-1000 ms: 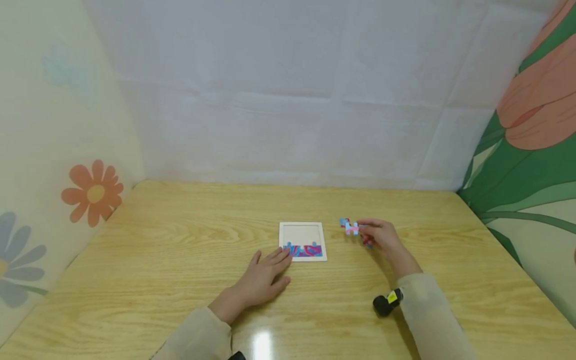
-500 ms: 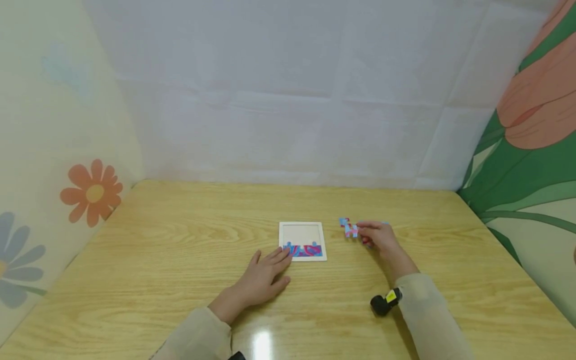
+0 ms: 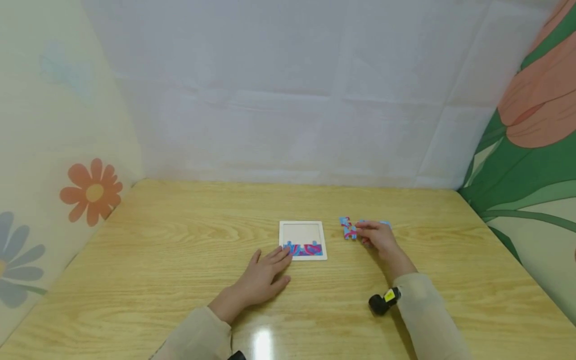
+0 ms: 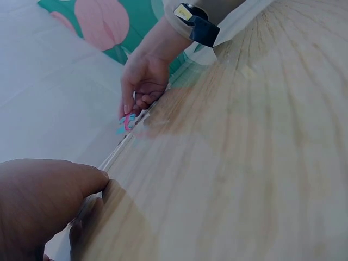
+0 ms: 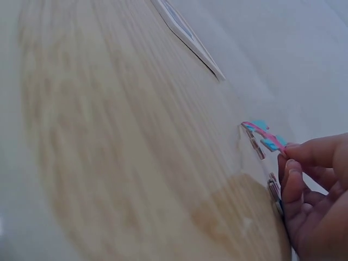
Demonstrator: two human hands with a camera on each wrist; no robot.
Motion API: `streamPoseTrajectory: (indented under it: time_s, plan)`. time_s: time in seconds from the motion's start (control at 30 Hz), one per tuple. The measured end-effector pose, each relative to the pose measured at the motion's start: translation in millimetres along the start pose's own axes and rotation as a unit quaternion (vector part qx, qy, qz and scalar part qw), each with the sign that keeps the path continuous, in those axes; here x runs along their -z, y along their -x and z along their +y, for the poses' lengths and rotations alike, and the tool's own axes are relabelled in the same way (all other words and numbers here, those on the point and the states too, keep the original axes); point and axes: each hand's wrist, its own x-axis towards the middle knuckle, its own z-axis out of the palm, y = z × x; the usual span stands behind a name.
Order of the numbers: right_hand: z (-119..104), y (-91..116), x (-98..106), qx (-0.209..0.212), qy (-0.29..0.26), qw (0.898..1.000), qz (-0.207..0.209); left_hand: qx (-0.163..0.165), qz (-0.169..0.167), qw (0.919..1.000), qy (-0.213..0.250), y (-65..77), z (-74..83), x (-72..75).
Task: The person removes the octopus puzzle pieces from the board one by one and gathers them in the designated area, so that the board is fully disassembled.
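Observation:
My right hand (image 3: 380,239) pinches a blue and pink puzzle piece (image 5: 266,134) between thumb and fingertips, tilted a little above the table. To the left lies a square white puzzle frame (image 3: 325,250), its lower strip filled with joined blue, pink and purple pieces (image 3: 308,249). My left hand (image 3: 265,277) rests with its fingers spread out, fingertips on the lower left corner of that frame. In the left wrist view, the left hand's thumb side (image 4: 54,190) fills the lower left, and the right hand (image 4: 145,81) holds the piece farther off.
Another loose puzzle piece (image 3: 344,220) lies just behind the held one. More pieces (image 3: 385,223) show partly behind the right hand. The wooden table (image 3: 180,225) runs back to a white cloth (image 3: 288,100), with flower-painted walls at both sides.
The held puzzle piece has turned and tipped lower in my right hand, its coloured face showing more now. The right hand has shifted slightly left. The left hand and frame have stayed put.

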Motion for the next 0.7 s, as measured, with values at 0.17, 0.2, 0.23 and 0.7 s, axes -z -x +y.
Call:
streamPoseTrajectory:
  time_s: [0.17, 0.2, 0.23, 0.7]
  plan:
    - [0.8, -0.5, -1.2, 0.001, 0.005, 1.0, 0.002, -0.002, 0.003, 1.0, 0.002, -0.1, -0.2, 0.2]
    - [1.0, -0.7, -1.4, 0.001, 0.007, 1.0, 0.003, -0.003, 0.003, 1.0, 0.001, -0.2, -0.4, 0.1]
    - [1.3, -0.9, -1.6, 0.001, 0.007, 1.0, 0.004, -0.004, 0.004, 1.0, 0.002, -0.2, -0.5, 0.1]
    - [3.1, -2.2, -4.4, 0.009, 0.038, 0.999, 0.026, -0.007, 0.008, 0.9999, 0.0, -0.5, 0.2, 0.5]
